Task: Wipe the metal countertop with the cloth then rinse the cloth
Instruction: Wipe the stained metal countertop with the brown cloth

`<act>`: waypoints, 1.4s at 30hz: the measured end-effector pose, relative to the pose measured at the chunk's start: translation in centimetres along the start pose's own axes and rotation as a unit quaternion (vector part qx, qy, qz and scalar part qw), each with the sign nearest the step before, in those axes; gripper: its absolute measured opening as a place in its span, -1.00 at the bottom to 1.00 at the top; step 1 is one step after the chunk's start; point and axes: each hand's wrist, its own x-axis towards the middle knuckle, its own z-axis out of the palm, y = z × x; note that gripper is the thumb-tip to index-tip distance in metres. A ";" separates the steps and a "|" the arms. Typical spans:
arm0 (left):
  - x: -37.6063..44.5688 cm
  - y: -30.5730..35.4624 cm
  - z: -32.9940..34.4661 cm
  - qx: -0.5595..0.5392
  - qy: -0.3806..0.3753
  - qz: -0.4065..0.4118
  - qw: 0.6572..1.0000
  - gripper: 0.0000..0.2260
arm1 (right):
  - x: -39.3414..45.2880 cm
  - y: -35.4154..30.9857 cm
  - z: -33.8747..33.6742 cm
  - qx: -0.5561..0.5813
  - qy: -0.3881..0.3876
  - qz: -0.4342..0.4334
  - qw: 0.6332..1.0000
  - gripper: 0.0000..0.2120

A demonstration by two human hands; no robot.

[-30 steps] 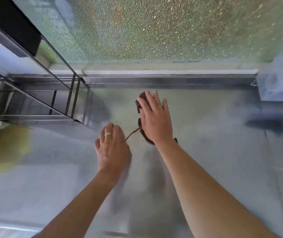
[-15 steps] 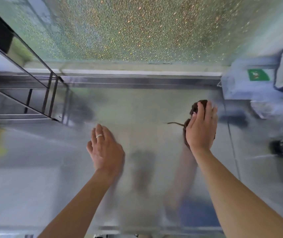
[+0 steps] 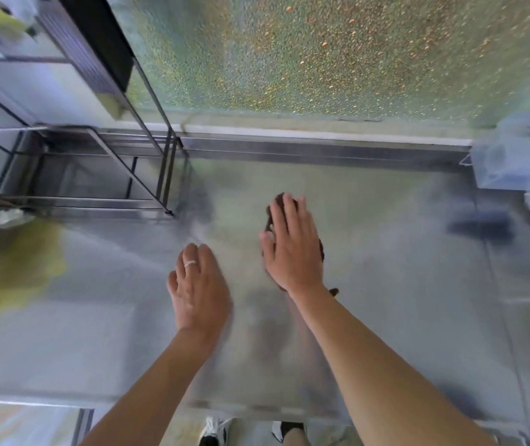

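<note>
A dark brown cloth (image 3: pixel 277 204) lies on the metal countertop (image 3: pixel 386 268), mostly hidden under my right hand (image 3: pixel 291 244), which presses flat on it with fingers together. Cloth edges show past the fingertips, beside the palm and by the wrist. My left hand (image 3: pixel 197 284) rests flat on the countertop just left of it, wearing a ring and holding nothing.
A black wire rack (image 3: pixel 122 175) stands at the back left. Yellow-green cloth (image 3: pixel 9 268) lies on the left. A translucent plastic container (image 3: pixel 514 159) with a green label sits at the back right. Pebbled glass rises behind the counter's raised back edge (image 3: pixel 321 149).
My right hand slid the cloth right across the countertop, then back left toward my left hand. The left hand stayed flat on the counter.
</note>
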 end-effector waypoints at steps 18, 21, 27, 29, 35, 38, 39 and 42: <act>-2.3 0.4 -0.2 -0.035 0.035 0.034 0.998 -0.62 | -2.4 -2.3 1.0 0.030 -0.021 -0.137 0.990 -0.51; -3.0 3.0 0.2 -0.024 0.037 0.070 0.997 -0.54 | -2.9 3.7 -0.6 0.001 0.013 -0.082 0.997 -0.53; -3.3 6.8 0.7 -0.019 0.027 0.117 0.993 -0.39 | -7.3 17.2 -5.2 -0.045 0.052 0.100 0.993 -0.56; -3.2 7.5 0.8 -0.004 0.019 0.133 0.991 -0.41 | -8.9 19.9 -6.3 -0.051 0.059 0.161 0.984 -0.55; -4.1 7.5 1.8 -0.006 -0.015 0.166 0.986 -0.47 | -11.8 18.3 -6.3 -0.038 0.093 0.308 0.946 -0.54; -4.8 6.4 2.0 -0.024 -0.010 0.183 0.983 -0.53 | -13.5 14.8 -5.7 0.004 0.099 0.288 0.953 -0.49; -4.9 6.0 2.1 -0.028 -0.009 0.188 0.982 -0.54 | -14.1 13.3 -5.4 0.020 0.099 0.278 0.955 -0.47; -5.4 4.4 2.2 -0.026 -0.020 0.208 0.978 -0.53 | -15.2 7.9 -3.9 0.052 0.107 0.239 0.964 -0.45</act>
